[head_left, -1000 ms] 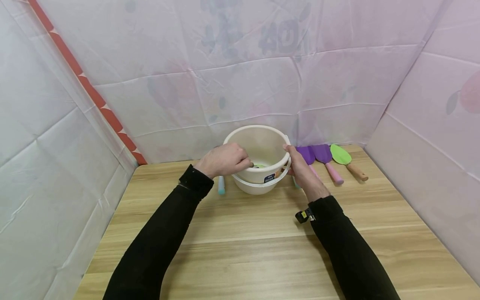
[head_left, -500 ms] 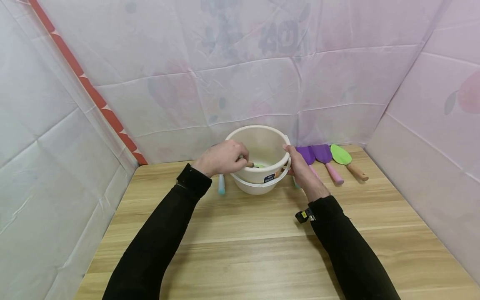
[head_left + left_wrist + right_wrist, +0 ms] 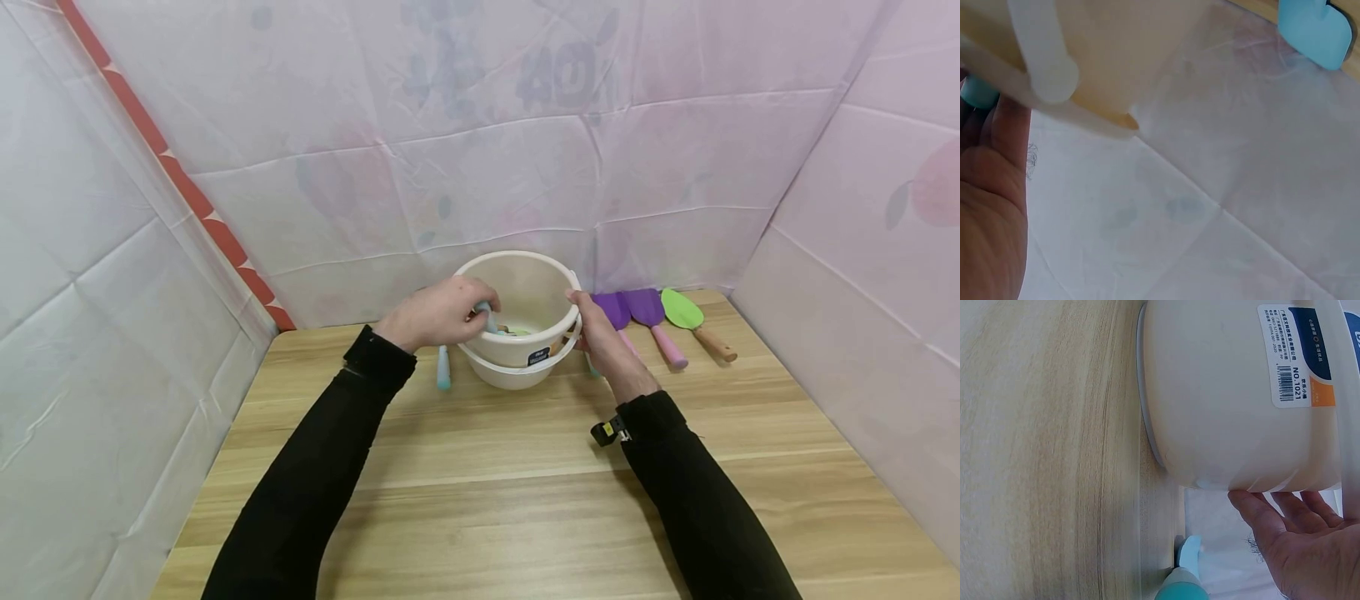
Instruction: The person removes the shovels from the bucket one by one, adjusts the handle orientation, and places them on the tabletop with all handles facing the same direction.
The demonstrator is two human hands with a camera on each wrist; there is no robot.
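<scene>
A white plastic bucket (image 3: 525,292) stands on the wooden table (image 3: 510,492) near the back wall. At its left rim my left hand (image 3: 438,315) curls its fingers round a light blue tool handle (image 3: 483,317). Inside the bucket a wooden handle and something green show. On the right rim my right hand (image 3: 600,333) grips with the thumb on top and the fingers on the outer wall. The right wrist view has these fingers (image 3: 1285,537) against the bucket (image 3: 1235,394) below its label. The left wrist view shows the palm (image 3: 991,219) beside the bucket wall (image 3: 1122,50).
A light blue tool (image 3: 444,371) lies on the table left of the bucket. Two purple trowels (image 3: 633,308) and a green trowel (image 3: 682,310) with a wooden handle lie to its right. Cloth-covered walls close in on three sides.
My left hand has shifted a little to the left at the rim, and a light blue handle now shows in its fingers. The right hand and the bucket have stayed put.
</scene>
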